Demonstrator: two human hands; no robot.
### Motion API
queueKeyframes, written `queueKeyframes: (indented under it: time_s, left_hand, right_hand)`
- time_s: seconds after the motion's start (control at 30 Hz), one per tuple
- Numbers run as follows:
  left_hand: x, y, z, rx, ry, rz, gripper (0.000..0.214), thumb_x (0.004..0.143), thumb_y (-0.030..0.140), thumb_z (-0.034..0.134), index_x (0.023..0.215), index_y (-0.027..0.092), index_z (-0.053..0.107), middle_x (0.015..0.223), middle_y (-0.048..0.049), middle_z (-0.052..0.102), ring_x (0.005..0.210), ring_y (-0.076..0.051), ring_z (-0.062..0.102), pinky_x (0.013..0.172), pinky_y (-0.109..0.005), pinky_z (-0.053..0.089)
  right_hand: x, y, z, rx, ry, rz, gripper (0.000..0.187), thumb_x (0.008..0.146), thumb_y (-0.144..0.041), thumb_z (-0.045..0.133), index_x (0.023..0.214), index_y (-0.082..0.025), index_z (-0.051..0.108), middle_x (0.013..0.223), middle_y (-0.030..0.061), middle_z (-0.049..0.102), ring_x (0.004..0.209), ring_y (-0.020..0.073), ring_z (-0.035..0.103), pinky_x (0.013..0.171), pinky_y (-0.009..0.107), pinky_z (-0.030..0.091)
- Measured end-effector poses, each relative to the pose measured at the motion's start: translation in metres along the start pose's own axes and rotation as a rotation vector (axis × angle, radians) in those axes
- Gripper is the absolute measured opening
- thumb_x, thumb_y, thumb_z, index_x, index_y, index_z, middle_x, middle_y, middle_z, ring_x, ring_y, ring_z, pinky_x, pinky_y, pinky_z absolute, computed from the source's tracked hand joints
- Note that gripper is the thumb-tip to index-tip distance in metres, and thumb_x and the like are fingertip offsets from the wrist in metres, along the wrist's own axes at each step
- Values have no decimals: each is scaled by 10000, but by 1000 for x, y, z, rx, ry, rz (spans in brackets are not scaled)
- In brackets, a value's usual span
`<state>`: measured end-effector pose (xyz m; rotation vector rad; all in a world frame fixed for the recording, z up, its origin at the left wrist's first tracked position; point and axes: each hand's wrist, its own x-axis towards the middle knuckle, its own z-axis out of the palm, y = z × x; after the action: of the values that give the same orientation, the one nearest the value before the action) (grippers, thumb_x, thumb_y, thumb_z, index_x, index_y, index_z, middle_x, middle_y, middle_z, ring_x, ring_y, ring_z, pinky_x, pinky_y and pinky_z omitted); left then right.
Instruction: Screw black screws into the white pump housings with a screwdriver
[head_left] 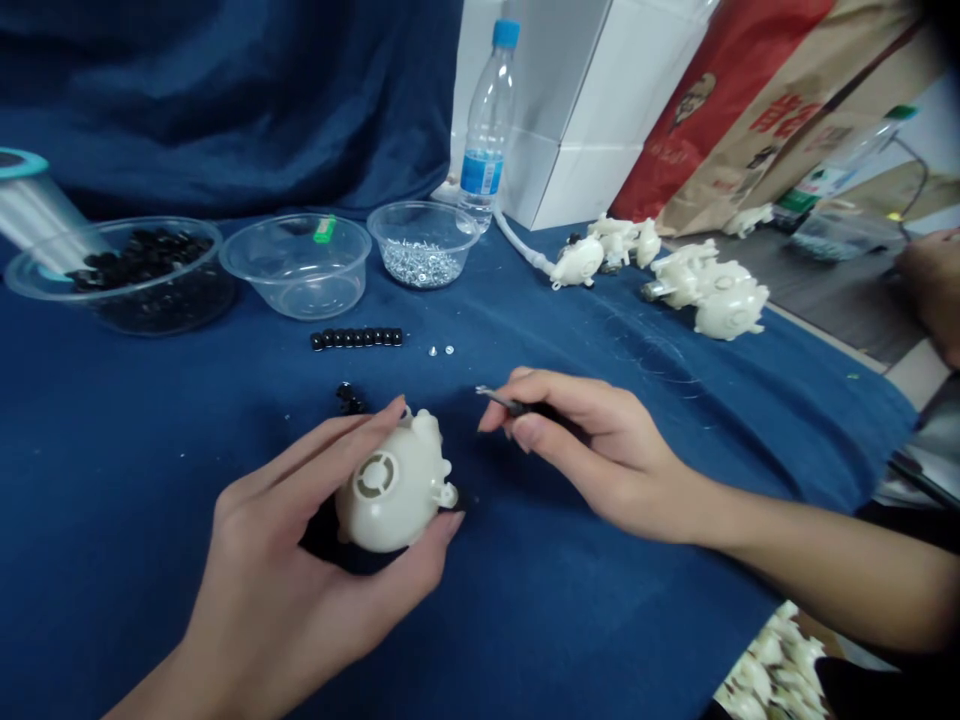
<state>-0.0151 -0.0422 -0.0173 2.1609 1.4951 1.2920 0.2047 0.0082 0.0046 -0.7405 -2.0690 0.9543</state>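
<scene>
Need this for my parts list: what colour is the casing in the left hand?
The casing is creamy off-white, seen in the head view.

A gap is running over the blue cloth (pixel 525 610) between the white shell (pixel 397 505) in the left hand (pixel 300 530) and the right hand (pixel 607 440), with a thin tool (pixel 500 399) poking in. Ahead, 2 screws (pixel 449 350), a row of black bits (pixel 356 339) and 3 tubs (pixel 281 295) are blocking the way; white parts (pixel 729 302) are crowding the back right.

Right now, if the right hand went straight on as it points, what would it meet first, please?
The right hand would probably meet the two small screws, then the row of black pieces; the hand's height above the cloth is unclear.
</scene>
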Motion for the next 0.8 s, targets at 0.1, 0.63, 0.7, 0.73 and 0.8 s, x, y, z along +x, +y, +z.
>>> queueKeyframes:
  time_s: [0.1, 0.63, 0.7, 0.73, 0.8]
  left_hand:
    - [-1, 4, -2, -71, -57, -74, 414, 726, 332, 738, 1138, 297, 710, 863, 3, 777, 782, -230, 760, 598, -258, 641]
    - [-9, 12, -1, -425, -457, -130, 381, 983, 488, 400, 771, 268, 628, 629, 76, 631, 475, -80, 589, 437, -226, 350]
    - [-10, 11, -1, -423, -444, -170, 443, 980, 533, 363, 734, 261, 612, 593, 61, 637, 454, -103, 596, 411, -252, 324]
    - [-10, 10, 0, -428, -437, -195, 471, 974, 564, 348, 720, 259, 602, 571, 56, 632, 440, -113, 593, 405, -263, 313]
    - [-12, 9, 2, -446, -456, -201, 515, 971, 604, 317, 697, 253, 575, 543, 47, 606, 409, -120, 563, 403, -270, 313]
  right_hand:
    - [-5, -3, 6, 154, -55, 7, 252, 928, -119, 647, 1169, -185, 618, 839, -7, 598, 694, 102, 514, 655, 243, 471]
    - [-6, -10, 17, 158, -67, -75, 248, 908, -153, 699, 1148, -98, 728, 922, 89, 690, 795, 137, 639, 727, 261, 546]
    - [-7, -9, 18, 166, -48, -87, 282, 865, -198, 762, 1132, -113, 739, 906, 76, 678, 758, 133, 625, 687, 255, 540]
    - [-7, -9, 18, 171, -40, -88, 287, 842, -214, 788, 1109, -118, 747, 899, 71, 673, 746, 131, 621, 674, 253, 538]
    - [-6, -9, 20, 171, -35, -77, 256, 829, -226, 801, 1061, -127, 756, 892, 65, 669, 740, 134, 621, 670, 258, 541]
